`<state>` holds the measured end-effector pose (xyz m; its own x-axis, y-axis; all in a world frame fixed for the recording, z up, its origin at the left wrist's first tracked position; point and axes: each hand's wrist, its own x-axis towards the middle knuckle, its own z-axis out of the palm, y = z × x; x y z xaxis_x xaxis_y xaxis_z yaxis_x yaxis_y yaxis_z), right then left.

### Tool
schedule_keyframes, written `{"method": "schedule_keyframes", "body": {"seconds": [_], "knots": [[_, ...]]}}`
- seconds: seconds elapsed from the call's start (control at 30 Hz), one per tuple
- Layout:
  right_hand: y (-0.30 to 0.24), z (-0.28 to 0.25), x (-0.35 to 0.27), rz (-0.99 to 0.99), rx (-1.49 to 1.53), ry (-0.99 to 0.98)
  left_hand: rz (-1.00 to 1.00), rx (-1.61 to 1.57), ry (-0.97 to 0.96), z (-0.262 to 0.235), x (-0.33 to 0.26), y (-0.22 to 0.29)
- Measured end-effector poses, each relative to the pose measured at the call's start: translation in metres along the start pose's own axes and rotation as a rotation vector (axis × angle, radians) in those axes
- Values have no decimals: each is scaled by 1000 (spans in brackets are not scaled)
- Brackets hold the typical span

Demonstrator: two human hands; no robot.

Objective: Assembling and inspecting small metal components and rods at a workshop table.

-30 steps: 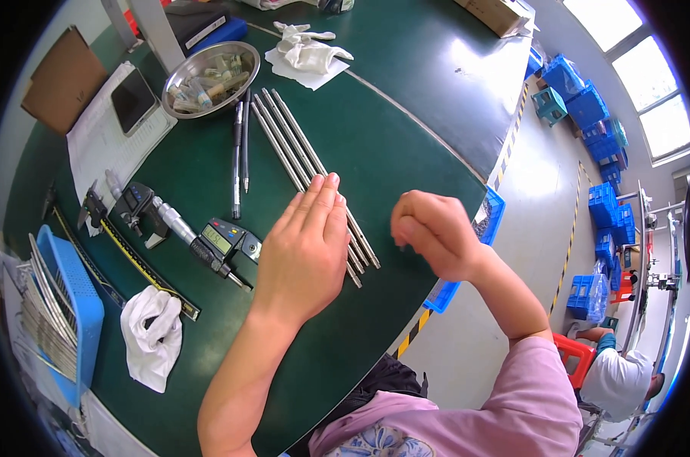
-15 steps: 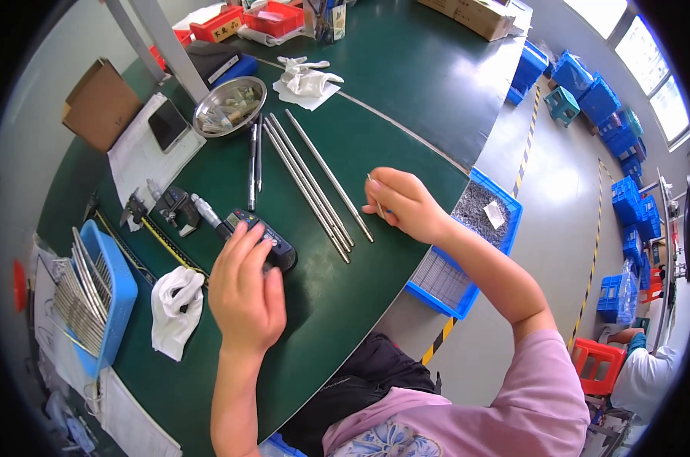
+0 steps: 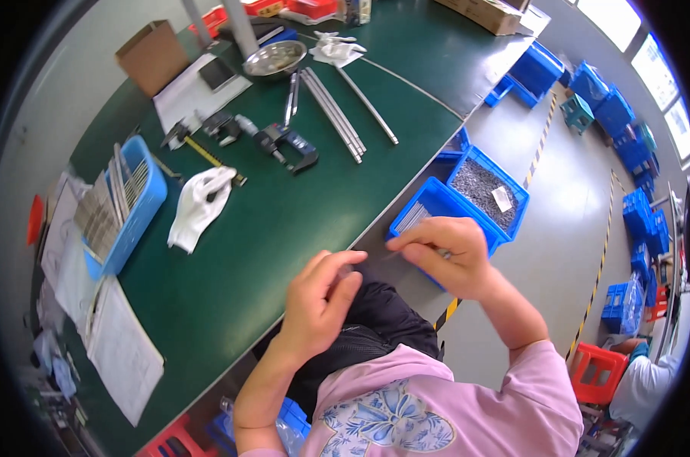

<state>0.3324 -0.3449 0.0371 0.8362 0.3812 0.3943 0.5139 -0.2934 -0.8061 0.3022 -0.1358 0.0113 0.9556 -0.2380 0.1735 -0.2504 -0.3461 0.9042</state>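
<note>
My right hand (image 3: 453, 257) is over the table's front edge near the blue bins, its fingers pinched on a thin, short stick-like piece that is blurred and mostly hidden. My left hand (image 3: 320, 305) hangs by the edge above my lap, fingers curved and the thumb apart from them; I see nothing plainly held. Further off on the green table (image 3: 284, 221) lie several slim metal rods (image 3: 333, 114), with one rod (image 3: 368, 104) set apart to their right. Left of the rods rests a digital micrometer (image 3: 284, 146).
A blue basket of metal rods (image 3: 143, 194) stands at the left, beside a white glove (image 3: 200, 206) and papers (image 3: 124, 346). Calipers (image 3: 181, 135), a metal bowl (image 3: 276, 61) and a phone (image 3: 217, 72) lie further back. Blue bins (image 3: 524, 202) stand on the floor at right.
My view has shifted, so the table's things sit higher. Both hands have drawn back toward my body and closer together; the left has left the micrometer.
</note>
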Motion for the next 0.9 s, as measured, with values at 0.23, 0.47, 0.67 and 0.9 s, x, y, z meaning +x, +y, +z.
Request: {"method": "schedule_keyframes", "body": {"seconds": [0.23,0.47,0.67,0.9], "knots": [[-23,47,-7,-96,293,-10,92,-131,11,1,-38,13],[-18,35,-3,-103,437,-135,16,-222,15,4,-40,9],[-14,44,6,-76,379,-121,21,-174,51,6,-30,4],[-6,43,23,-128,89,-425,25,-149,140,4,-26,-5]]}}
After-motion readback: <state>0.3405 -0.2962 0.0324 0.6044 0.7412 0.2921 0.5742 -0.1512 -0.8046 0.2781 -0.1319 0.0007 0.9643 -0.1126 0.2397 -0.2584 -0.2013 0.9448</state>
